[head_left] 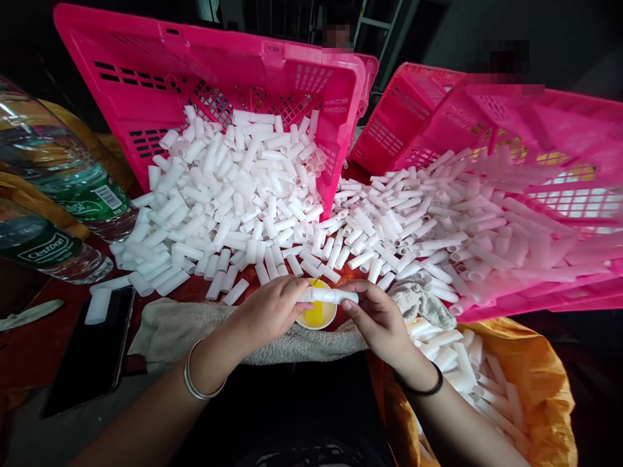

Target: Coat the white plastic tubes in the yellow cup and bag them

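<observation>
A white plastic tube (327, 296) is held level between my two hands, above a small round dish (318, 322) with something yellow in it. My left hand (276, 306) pinches the tube's left end, and my right hand (377, 314) grips its right end with thumb and fingers. The tube seems to be made of more than one piece, with joints along its length. Just beyond my hands, a heap of short white tubes (233, 188) spills out of a pink crate (204, 48). A grey towel (189, 327) lies under my wrists.
To the right, a second pink crate (579, 110) spills longer white tubes (413, 214). An orange sack (545, 376) at lower right holds more tubes. Water bottles (92, 188), a phone (92, 363) with a short tube on it, and a pale flat piece (32, 316) are at left.
</observation>
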Action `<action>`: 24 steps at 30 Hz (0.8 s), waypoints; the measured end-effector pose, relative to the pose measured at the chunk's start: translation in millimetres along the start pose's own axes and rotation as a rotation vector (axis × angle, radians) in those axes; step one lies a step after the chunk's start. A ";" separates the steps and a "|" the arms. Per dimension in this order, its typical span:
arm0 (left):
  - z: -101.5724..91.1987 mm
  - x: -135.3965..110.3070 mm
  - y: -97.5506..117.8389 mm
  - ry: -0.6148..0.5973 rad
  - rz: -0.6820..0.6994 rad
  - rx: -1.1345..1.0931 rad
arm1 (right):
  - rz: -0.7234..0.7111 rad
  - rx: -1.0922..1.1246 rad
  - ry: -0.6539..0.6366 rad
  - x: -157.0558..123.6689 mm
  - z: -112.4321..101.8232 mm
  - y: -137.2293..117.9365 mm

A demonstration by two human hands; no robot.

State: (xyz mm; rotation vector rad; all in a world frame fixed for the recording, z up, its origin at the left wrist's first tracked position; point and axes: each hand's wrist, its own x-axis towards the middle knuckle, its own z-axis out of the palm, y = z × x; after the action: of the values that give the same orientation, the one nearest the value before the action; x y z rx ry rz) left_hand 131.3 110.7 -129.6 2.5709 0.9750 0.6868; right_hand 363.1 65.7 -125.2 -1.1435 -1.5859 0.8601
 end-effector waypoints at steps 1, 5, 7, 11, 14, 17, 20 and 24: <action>-2.2 0.2 3.2 0.013 0.017 0.041 | 0.020 -0.008 -0.021 0.3 -0.5 -5.1; -5.9 -3.6 17.6 0.016 0.035 0.193 | 0.105 -0.076 -0.162 0.1 -2.6 -21.6; -7.0 -6.4 27.1 0.002 0.013 0.135 | 0.074 -0.135 -0.195 -0.1 -3.5 -27.0; -12.8 -8.5 48.6 -0.107 -0.140 -0.285 | -0.241 -0.345 -0.114 1.1 -4.8 -31.8; -16.2 -8.2 62.6 -0.333 -0.351 -0.625 | -0.457 -0.425 -0.121 2.2 -2.5 -34.7; -14.2 -11.0 73.5 -0.306 -0.424 -0.657 | -0.468 -0.494 -0.114 0.1 2.8 -40.8; -7.0 -16.4 81.0 -0.133 -0.405 -0.628 | -0.339 -0.543 -0.058 -5.4 10.3 -45.6; 3.4 -20.0 86.2 -0.355 -0.633 -1.161 | -0.238 -0.413 -0.090 -11.4 20.2 -44.9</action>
State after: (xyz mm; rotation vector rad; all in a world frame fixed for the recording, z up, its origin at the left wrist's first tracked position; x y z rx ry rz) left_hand 166.3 34.5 -101.3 1.2185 0.8203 0.3885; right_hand 332.7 40.8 -93.4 -1.1757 -1.9891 0.4419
